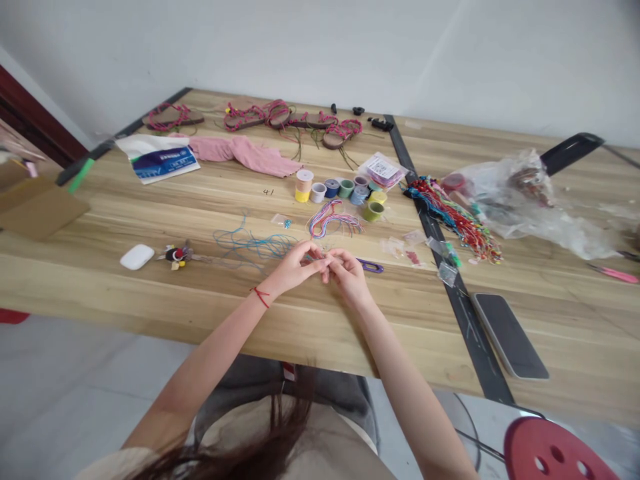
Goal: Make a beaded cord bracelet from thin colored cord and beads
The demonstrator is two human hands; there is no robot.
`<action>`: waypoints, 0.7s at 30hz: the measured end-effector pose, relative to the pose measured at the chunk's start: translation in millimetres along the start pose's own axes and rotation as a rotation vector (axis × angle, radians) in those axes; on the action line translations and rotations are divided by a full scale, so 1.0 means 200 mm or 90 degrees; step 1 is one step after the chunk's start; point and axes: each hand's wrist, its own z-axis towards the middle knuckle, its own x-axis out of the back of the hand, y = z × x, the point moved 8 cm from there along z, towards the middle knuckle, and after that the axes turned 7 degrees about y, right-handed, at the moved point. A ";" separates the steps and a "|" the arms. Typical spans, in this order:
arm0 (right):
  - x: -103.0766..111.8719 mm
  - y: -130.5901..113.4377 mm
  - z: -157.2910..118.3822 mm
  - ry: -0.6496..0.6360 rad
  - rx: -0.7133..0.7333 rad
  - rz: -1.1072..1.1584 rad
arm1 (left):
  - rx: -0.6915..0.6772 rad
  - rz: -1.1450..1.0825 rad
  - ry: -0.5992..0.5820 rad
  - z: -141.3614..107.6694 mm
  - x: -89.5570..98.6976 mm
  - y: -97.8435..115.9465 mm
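My left hand (299, 268), with a red string bracelet (260, 296) at the wrist, meets my right hand (349, 273) over the table. Both hands have thumb and fingers pinched together, fingertips touching. What they hold between them is too small to make out. Loose blue cords (253, 245) spread on the wood beside my left hand. A bundle of pink, white and purple threads (330, 219) lies just beyond the fingers. Partly behind my right hand is a purple tool (371, 267). Several thread spools (345, 189) stand farther back.
Braided sandals (245, 118) and a pink cloth (245, 155) lie at the back. On the left are a white case (137, 257) and a keychain (177, 255). Rightward lie colourful cords (457, 217), plastic bags (525, 200) and a phone (510, 335). A red stool (555, 443) stands below.
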 end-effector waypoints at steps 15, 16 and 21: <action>-0.01 0.01 -0.01 -0.022 -0.079 0.028 | 0.003 -0.005 -0.075 0.01 -0.02 0.02; -0.01 0.01 -0.01 -0.022 -0.082 0.027 | 0.005 -0.009 -0.084 0.01 -0.02 0.02; -0.02 0.01 -0.01 -0.024 -0.093 0.029 | 0.033 -0.048 -0.112 0.00 -0.05 -0.03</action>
